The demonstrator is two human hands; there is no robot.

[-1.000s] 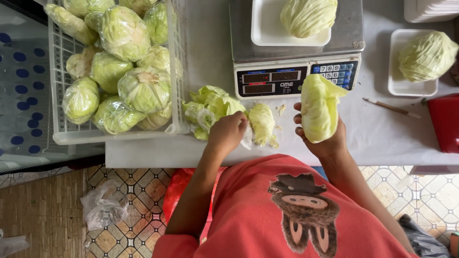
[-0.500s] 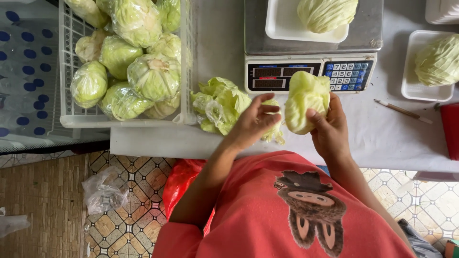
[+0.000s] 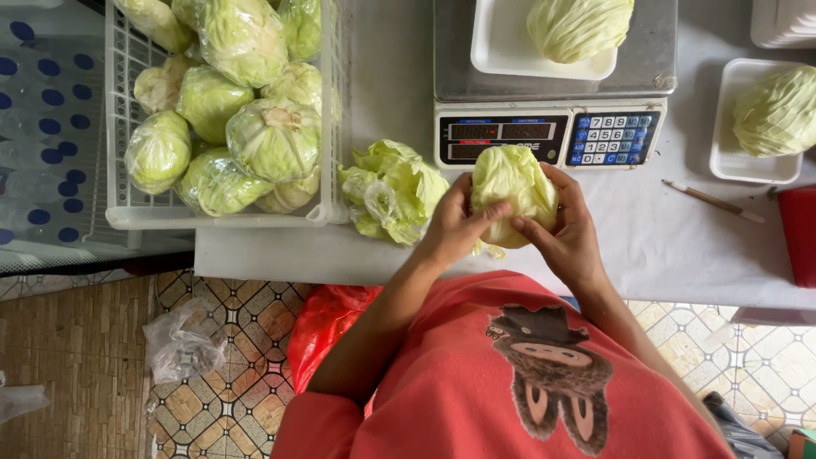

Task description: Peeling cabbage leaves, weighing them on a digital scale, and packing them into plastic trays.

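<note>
Cabbage (image 3: 512,191) sits cupped between our two hands just in front of the scale (image 3: 551,127), held above the near edge of the white table (image 3: 680,246). Our left hand (image 3: 455,225) wraps its fingers over the head's left side and our right hand (image 3: 565,234) closes around its right side, so both are gripping the same small, pale green head. We judge the trimming well under way: a pile of loose outer leaves (image 3: 391,191) lies on the table just to the left of our hands, and this head looks clean and tight. One cabbage already rests in a white tray (image 3: 489,51) on the scale's platform, and another tray (image 3: 722,144) with a cabbage stands to the right, near a pencil (image 3: 704,200). Much seems left, though: the white crate (image 3: 221,217) on the left holds many wrapped heads (image 3: 272,140) not yet dealt with.
</note>
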